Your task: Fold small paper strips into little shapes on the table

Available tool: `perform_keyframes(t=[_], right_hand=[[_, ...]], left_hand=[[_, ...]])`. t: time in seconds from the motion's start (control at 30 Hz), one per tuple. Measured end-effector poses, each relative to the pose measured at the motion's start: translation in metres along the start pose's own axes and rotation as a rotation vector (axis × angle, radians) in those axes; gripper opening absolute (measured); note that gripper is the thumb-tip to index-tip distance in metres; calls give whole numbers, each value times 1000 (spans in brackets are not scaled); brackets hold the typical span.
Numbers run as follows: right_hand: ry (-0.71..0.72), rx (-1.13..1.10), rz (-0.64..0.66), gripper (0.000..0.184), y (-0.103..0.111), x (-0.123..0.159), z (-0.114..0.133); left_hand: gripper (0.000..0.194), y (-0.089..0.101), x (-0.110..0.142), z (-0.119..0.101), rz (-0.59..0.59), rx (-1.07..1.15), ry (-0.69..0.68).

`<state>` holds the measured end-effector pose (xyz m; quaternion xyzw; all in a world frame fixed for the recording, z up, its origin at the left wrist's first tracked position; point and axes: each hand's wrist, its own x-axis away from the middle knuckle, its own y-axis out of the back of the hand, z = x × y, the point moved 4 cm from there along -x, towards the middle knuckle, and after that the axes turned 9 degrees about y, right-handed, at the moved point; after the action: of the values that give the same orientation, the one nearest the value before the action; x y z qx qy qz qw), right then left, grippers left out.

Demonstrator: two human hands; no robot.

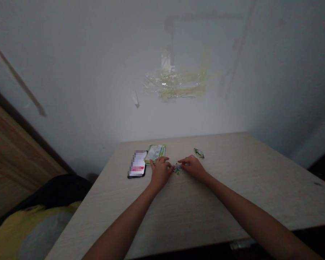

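A small printed piece (177,169), green, white and purplish, lies on the table between my two hands; it looks like paper or a puzzle piece, too small to tell. My left hand (161,171) has its thumb and index finger closed at the piece's left edge, while its other fingers spread over the near edge of a stack of green-and-white printed sheets or packets (156,152). From the other side, the thumb and index finger of my right hand (193,167) pinch at the piece's upper right edge. The fingertips partly hide the piece.
Left of the stack lies a phone (137,164) with a lit, blurred-out screen. A second small green piece (199,153) rests beyond my right hand. Behind the pale wooden table (233,159) rises a wall (83,90) with tape remnants. Yellow-and-grey cloth (35,231) lies lower left.
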<state>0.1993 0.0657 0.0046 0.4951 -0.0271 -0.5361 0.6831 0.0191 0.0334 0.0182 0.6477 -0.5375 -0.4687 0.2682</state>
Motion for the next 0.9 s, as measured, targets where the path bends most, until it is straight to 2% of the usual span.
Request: perform_keyframes(t=[0.37, 0.63, 0.9], right_hand=[[-103, 1, -4, 26, -4, 1, 2], [87, 132, 8, 15, -5, 0, 10], [129, 278, 46, 12, -6, 0, 13]], left_hand=[[16, -7, -2, 1, -16, -33, 17], [13, -10, -2, 1, -11, -42, 19], [12, -10, 0, 1, 14, -31, 7]])
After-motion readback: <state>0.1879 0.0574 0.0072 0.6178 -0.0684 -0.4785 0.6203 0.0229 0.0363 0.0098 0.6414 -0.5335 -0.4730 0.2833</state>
